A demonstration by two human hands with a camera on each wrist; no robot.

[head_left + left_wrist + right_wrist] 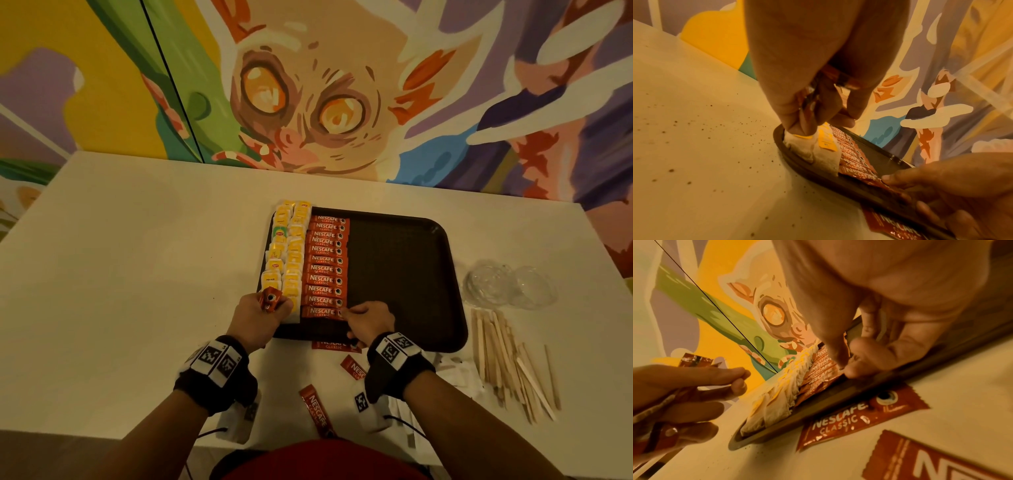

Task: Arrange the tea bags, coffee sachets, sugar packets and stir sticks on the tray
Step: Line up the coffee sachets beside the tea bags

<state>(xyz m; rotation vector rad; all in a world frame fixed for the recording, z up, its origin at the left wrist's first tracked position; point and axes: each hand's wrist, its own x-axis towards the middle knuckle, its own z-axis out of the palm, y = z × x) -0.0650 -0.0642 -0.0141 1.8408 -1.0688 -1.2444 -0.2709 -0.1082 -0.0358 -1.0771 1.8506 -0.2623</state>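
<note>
Right grip: the right hand (368,323) pinches the right end of the nearest sachet in the coffee row (325,265), thumb and forefinger clamped on its edge; likely nudging it square against the sachet above.
Left grip: the left hand (258,317) is curled round a small bunch of spare sachets (270,299), held upright at the tray's near-left corner; probably a ready supply for the right hand to draw from.
Coffee row: 1 column of red sachets, overlapped like shingles and labels facing up, so each name reads.
Tea bags (289,250): 2 columns at the tray's left edge, touching the coffee row; packed tight to save room.
Tray (411,246): dark, its right half bare; presumably kept for sugar and sticks.
Loose sachets (317,409): 3 lie on the table near the tray's front rim, not yet placed.
Stir sticks (507,359): a loose heap on the table right of the tray, untouched.
Sugar packets: white paper shows beside the sticks, too unclear to confirm.
Plastic wrap (507,286): crumpled clear plastic beyond the sticks.
Progress: judged roughly halfway.
</note>
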